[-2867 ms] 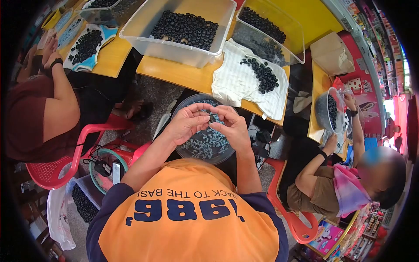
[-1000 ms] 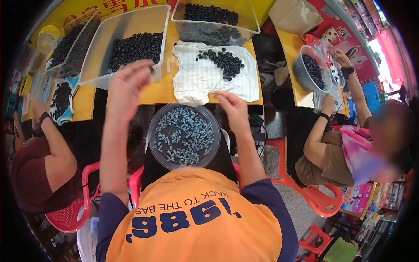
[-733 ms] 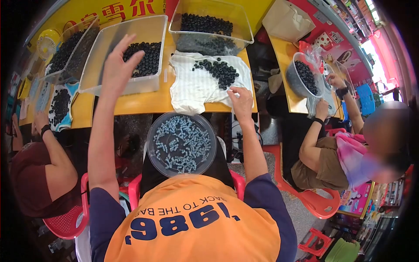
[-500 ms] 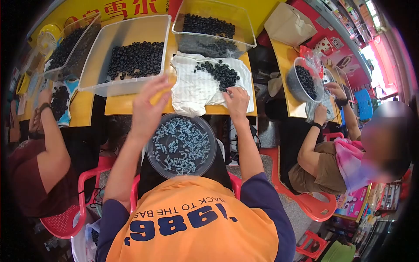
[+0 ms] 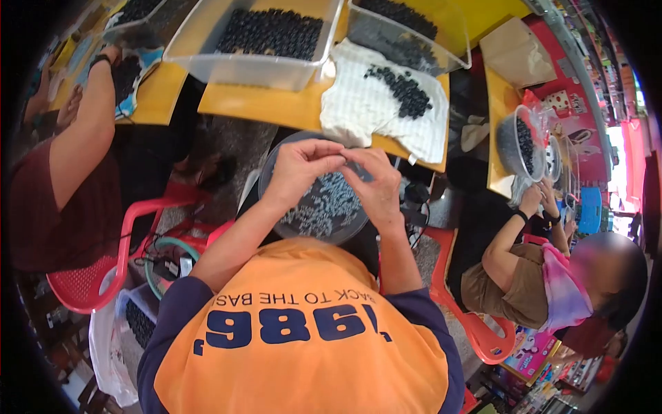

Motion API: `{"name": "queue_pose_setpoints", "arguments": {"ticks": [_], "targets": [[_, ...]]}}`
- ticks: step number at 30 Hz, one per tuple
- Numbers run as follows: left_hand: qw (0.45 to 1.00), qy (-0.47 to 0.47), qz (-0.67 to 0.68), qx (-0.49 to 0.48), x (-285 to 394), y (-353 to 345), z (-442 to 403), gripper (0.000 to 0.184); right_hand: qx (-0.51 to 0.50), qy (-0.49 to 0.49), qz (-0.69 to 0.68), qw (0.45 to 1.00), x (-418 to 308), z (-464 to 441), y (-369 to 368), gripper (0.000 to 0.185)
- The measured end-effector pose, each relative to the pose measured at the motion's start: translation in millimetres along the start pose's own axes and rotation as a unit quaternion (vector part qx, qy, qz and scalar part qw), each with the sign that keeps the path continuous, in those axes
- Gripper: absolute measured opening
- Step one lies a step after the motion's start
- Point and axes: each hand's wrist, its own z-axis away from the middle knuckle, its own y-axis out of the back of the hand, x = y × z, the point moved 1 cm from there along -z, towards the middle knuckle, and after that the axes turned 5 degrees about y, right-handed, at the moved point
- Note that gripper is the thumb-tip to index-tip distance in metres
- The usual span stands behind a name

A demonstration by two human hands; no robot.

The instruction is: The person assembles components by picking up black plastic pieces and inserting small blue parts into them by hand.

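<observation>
My left hand and my right hand meet fingertip to fingertip above a round plastic basin. Both are closed in a pinch around a small black piece, mostly covered by the fingers. Inside the basin, on my lap, lie many small light-blue, coil-like pieces. Beyond my hands, a white cloth is spread on the table with a heap of small black round pieces on it.
Two clear bins of black pieces stand at the table's back. A person with dark sleeves works at left beside a red chair. At right, another person's hands are near a tub of black pieces.
My right hand has left the black heap on the cloth and come back over the basin. My left hand, open before, has lowered and now pinches against it. The view has tilted downward.
</observation>
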Motion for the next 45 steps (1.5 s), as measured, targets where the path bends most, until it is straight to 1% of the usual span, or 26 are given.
{"name": "queue_pose_setpoints", "arguments": {"ticks": [1,2,4,5,6,7,8,10,12,14,16,19,23,25,26,27,28,29,30,31,32,33,36,38,41,45], "targets": [[1.000,0.015,-0.009,0.006,-3.8,9.8,1.6,0.023,-0.029,-0.020,-0.022,0.999,-2.3,-0.3,0.5,0.027],[1.000,0.020,-0.015,0.018,-5.4,18.7,5.0,0.022,-0.038,-0.067,-0.057,0.995,-7.4,-1.5,1.8,0.027],[0.995,0.053,0.068,0.056,-6.0,34.6,13.3,0.020,-0.007,-0.060,-0.050,0.997,-1.3,0.9,-0.4,0.028],[0.993,0.049,0.087,0.069,-5.8,44.5,18.5,0.020,-0.009,-0.060,-0.052,0.997,4.3,4.9,-0.4,0.028],[0.992,0.050,0.088,0.073,-6.8,54.3,23.7,0.020,-0.038,-0.056,-0.020,0.997,11.6,10.7,-1.3,0.025],[0.988,0.040,0.125,0.076,-8.6,64.1,28.9,0.020,-0.067,-0.051,0.011,0.996,17.2,16.2,-4.3,0.022],[0.983,0.030,0.163,0.079,-10.3,73.0,33.5,0.019,-0.069,-0.052,0.009,0.996,21.7,20.9,-8.0,0.022],[0.981,0.033,0.172,0.086,-11.9,85.7,42.7,0.019,-0.131,0.065,0.124,0.981,26.2,28.8,-14.9,0.012],[0.975,0.021,0.205,0.079,-11.3,92.8,49.2,0.018,-0.135,0.065,0.123,0.981,31.2,36.7,-24.6,0.010],[0.976,0.012,0.207,0.073,-15.0,96.8,51.2,0.018,-0.176,0.055,0.124,0.975,31.3,41.6,-31.9,0.011],[0.975,0.010,0.210,0.076,-16.2,97.5,52.1,0.018,-0.178,0.056,0.135,0.973,25.0,45.3,-43.0,0.011],[0.974,0.023,0.212,0.073,-17.9,92.9,50.8,0.019,-0.216,0.052,0.219,0.950,17.6,48.5,-59.7,0.012],[0.978,0.030,0.199,0.057,-19.5,86.5,51.1,0.019,-0.236,0.069,0.269,0.931,18.0,48.6,-68.9,0.010],[0.976,0.037,0.207,0.056,-19.8,84.3,51.2,0.019,-0.219,0.030,0.200,0.954,14.0,42.5,-62.1,0.010],[0.974,0.046,0.214,0.056,-19.6,82.5,50.8,0.019,-0.218,0.035,0.203,0.954,10.6,37.6,-57.2,0.010],[0.972,0.050,0.222,0.051,-18.9,79.7,50.6,0.019,-0.186,-0.065,0.079,0.977,6.3,31.2,-50.1,0.011],[0.972,0.045,0.223,0.050,-18.4,77.3,50.3,0.019,-0.148,-0.163,-0.047,0.974,4.5,26.4,-43.6,0.012],[0.966,0.059,0.251,0.034,-18.7,74.9,49.5,0.020,-0.160,-0.202,-0.085,0.963,5.3,23.0,-37.8,0.016],[0.958,0.075,0.278,0.016,-19.0,72.7,48.2,0.020,-0.159,-0.197,-0.083,0.964,2.3,19.5,-36.7,0.016],[0.956,0.079,0.284,-0.003,-18.7,70.2,46.3,0.022,-0.100,-0.233,-0.220,0.942,-1.2,16.5,-36.3,0.017],[0.956,0.075,0.283,-0.006,-17.6,67.0,45.2,0.022,-0.041,-0.264,-0.353,0.897,-4.2,14.6,-36.0,0.018],[0.954,0.084,0.286,-0.018,-15.8,62.0,44.3,0.022,-0.023,-0.243,-0.390,0.888,-6.8,12.9,-35.8,0.020],[0.951,0.088,0.293,-0.044,-12.1,52.5,42.2,0.022,0.013,-0.195,-0.439,0.877,-12.7,10.3,-38.2,0.018],[0.954,0.095,0.282,-0.047,-9.4,47.8,43.0,0.021,0.012,-0.195,-0.433,0.880,-19.1,9.4,-39.1,0.015],[0.957,0.095,0.270,-0.044,-8.2,42.6,43.2,0.021,0.041,-0.139,-0.308,0.940,-24.4,9.8,-43.2,0.012],[0.958,0.096,0.268,-0.030,-9.6,37.2,41.3,0.020,0.045,-0.109,-0.247,0.962,-24.3,11.3,-46.0,0.011]]}}
